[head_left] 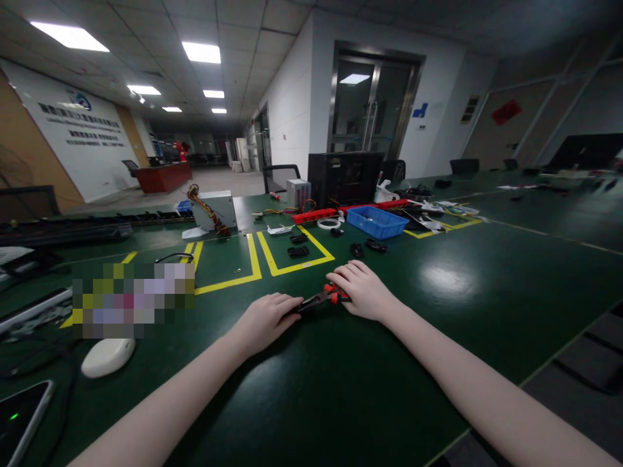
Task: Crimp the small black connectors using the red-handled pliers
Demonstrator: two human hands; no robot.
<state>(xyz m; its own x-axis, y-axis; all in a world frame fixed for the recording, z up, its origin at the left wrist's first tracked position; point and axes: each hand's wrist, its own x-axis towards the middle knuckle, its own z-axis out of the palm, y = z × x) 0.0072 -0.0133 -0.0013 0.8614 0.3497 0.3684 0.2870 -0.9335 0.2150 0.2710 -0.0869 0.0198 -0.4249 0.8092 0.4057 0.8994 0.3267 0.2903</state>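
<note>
Red at the handles, dark along the nose: one pair of pliers (pixel 331 292), low over the near side of the green bench (pixel 302 395), between two bare forearms. Clasped at the handle end by the right grip (pixel 365 290), with fingers curled over the red. Lying directly to the left of that grip, long axis nearly crosswise to the body, slanted just enough to bring the nose a little nearer the wearer than the handles. Pointed straight at the left grip (pixel 265 319), and ending right at the fingertips there. On that side, thumb and fingers drawn together about the tip; whether pinching the metal itself or some small dark piece, cannot tell.

By count, farther across: four small black cable bundles (pixel 298 251), two inside a yellow tape outline (pixel 267 253) and two to the right of it. One blue tray (pixel 372 229), behind the right-hand pair. Two red strips (pixel 316 216), nearly end to end, toward the back. Two metal boxes: one with a trailing wire bundle (pixel 221 211), well to the left, and one smaller (pixel 298 192), beside a single large black case (pixel 343 181). At the near left, one pale rounded object (pixel 108 357) and one dark device (pixel 22 415) with a green light.
</note>
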